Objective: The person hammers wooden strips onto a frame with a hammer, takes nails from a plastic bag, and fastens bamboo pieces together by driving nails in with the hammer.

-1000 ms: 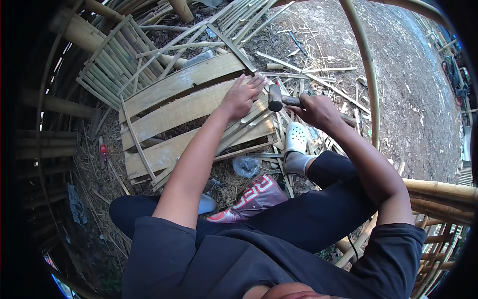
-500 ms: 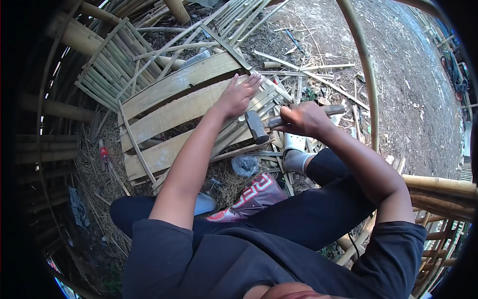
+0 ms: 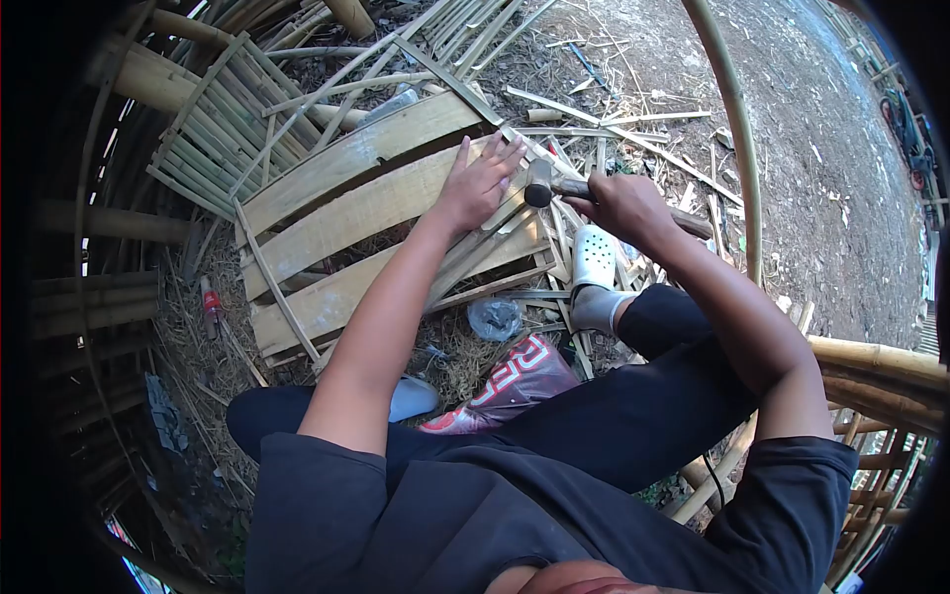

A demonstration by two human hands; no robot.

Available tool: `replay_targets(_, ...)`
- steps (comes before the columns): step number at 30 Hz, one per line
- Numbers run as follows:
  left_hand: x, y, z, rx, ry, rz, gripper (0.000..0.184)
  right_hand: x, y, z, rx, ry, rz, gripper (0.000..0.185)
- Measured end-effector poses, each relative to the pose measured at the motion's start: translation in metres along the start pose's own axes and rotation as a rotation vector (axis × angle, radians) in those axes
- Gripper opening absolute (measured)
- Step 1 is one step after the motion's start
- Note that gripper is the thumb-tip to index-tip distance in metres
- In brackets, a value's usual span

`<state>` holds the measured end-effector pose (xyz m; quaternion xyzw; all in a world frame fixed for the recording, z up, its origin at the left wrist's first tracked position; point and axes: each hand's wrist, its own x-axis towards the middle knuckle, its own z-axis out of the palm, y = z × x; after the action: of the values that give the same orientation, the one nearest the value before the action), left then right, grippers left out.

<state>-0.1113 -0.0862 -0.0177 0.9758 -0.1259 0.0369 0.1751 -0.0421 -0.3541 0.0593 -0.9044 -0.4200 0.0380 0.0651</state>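
Observation:
A wooden pallet-like platform (image 3: 341,223) of pale slats lies on the ground in front of me. My left hand (image 3: 479,186) rests palm down near its right end, fingers stretched out over thin bamboo strips (image 3: 465,259). My right hand (image 3: 628,210) is wrapped round the handle of a hammer (image 3: 539,186). The hammer's dark metal head is close to the right of my left fingertips, by a strip along the platform's end. Whether the head touches that strip I cannot tell. What lies under my left palm is hidden.
A bamboo slat panel (image 3: 223,124) leans at the upper left. Loose strips (image 3: 633,137) litter the ground beyond. A clear plastic bag (image 3: 494,319) and a printed sack (image 3: 510,386) lie near my legs. A bamboo pole (image 3: 737,119) curves up on the right.
The hammer head has swung away from my body, from below my left hand to beside its fingertips. My right hand has shifted slightly right, and my left hand stays almost in place.

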Motion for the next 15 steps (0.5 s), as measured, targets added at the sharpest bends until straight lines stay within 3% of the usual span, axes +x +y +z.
replay_targets(3,-0.001,-0.003,0.004,-0.018,0.023,0.013,0.057,-0.001,-0.007,-0.022,-0.037,-0.007,-0.084,0.053)
replay_targets(5,0.001,-0.005,0.005,-0.026,0.031,0.008,0.057,-0.007,0.003,-0.014,0.011,0.128,-0.349,0.053)
replay_targets(10,0.001,-0.003,0.004,0.009,0.008,-0.010,0.057,0.001,0.010,0.003,-0.071,-0.073,-0.006,0.048)
replay_targets(15,0.002,-0.004,0.003,-0.022,0.028,0.009,0.057,-0.014,-0.001,-0.003,0.000,0.117,-0.385,0.048)
